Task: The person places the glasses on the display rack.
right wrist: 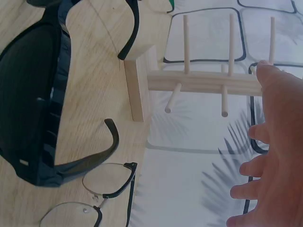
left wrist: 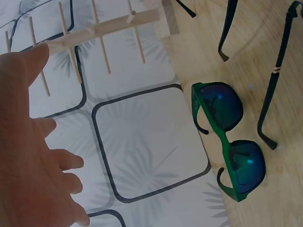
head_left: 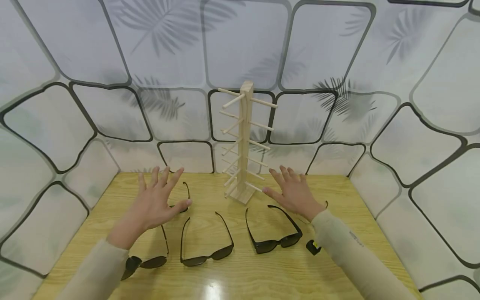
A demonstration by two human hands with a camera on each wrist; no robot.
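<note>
A wooden peg rack [head_left: 245, 137] stands upright at the back of the table, its pegs bare. My left hand [head_left: 159, 204] hovers left of it with fingers spread, holding nothing. Beneath that hand, partly hidden, are green-framed sunglasses [left wrist: 222, 132] with blue lenses. My right hand [head_left: 294, 193] is held out over the table just right of the rack, fingers extended, also with nothing in it. Black sunglasses [head_left: 277, 243] lie below it, temples unfolded. Clear-lens eyeglasses [right wrist: 106, 187], mostly covered by my right forearm in the head view, lie near the back edge.
Dark sunglasses [head_left: 206, 258] lie at the table's front middle, and another pair [head_left: 150, 262] is partly behind my left sleeve. A small black-and-yellow object [head_left: 313, 247] sits beside my right forearm. Patterned cloth [head_left: 180, 116] encloses the wooden table [head_left: 240, 279] at the back and sides.
</note>
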